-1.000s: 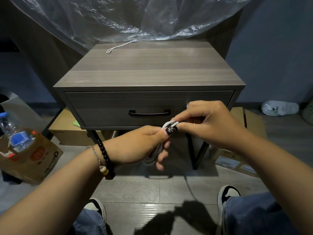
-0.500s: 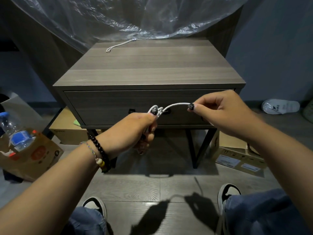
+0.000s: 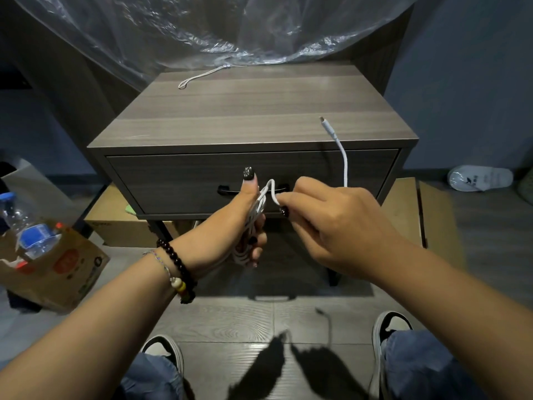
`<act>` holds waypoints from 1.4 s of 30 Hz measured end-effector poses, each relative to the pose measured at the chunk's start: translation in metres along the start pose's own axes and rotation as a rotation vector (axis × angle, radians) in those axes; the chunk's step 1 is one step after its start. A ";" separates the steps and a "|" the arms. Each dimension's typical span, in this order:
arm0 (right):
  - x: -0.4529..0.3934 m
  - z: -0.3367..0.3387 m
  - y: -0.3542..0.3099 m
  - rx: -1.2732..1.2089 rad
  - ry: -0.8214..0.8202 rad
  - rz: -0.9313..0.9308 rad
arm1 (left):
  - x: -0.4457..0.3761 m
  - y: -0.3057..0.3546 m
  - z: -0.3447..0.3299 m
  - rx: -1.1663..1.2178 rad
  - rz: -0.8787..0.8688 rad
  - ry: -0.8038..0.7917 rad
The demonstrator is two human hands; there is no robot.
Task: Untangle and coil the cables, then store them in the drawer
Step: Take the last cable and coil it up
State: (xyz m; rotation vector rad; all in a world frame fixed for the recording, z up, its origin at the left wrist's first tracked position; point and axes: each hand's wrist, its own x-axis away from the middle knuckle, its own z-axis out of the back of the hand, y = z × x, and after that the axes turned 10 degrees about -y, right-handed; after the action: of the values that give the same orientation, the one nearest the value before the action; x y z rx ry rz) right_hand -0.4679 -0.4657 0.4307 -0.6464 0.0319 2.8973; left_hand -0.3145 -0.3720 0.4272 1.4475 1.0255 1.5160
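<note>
Nightstand drawer shut; left hand grips cable coil, right-hand fingers now pinching tail, plug end flipped up — wrap nearly done.

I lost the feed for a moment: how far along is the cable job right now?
Mostly coiled: the left hand grips a bundle of white cable loops. In hand: the right hand pinches the strand beside the bundle, and the free end with its plug sticks up, not yet wound in. Left: the drawer is shut, so nothing is stored. A second white cord lies at the back of the nightstand top.
</note>
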 end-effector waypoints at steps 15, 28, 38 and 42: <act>0.001 0.000 -0.016 0.087 -0.139 -0.014 | -0.004 -0.004 0.004 -0.573 -0.227 0.185; 0.002 0.002 -0.033 -0.515 -0.171 -0.287 | -0.018 0.014 -0.004 0.473 -0.409 0.359; 0.002 0.002 -0.033 -0.518 -0.360 -0.265 | -0.012 0.020 0.003 0.804 -0.421 0.227; 0.002 0.001 -0.032 -0.310 -0.405 -0.187 | -0.010 0.020 0.005 0.816 -0.418 0.197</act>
State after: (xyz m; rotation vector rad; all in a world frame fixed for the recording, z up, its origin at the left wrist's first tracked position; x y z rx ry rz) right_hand -0.4646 -0.4341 0.4316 -0.0834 -0.5072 2.8097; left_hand -0.3096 -0.3883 0.4427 1.4619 2.0800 0.9719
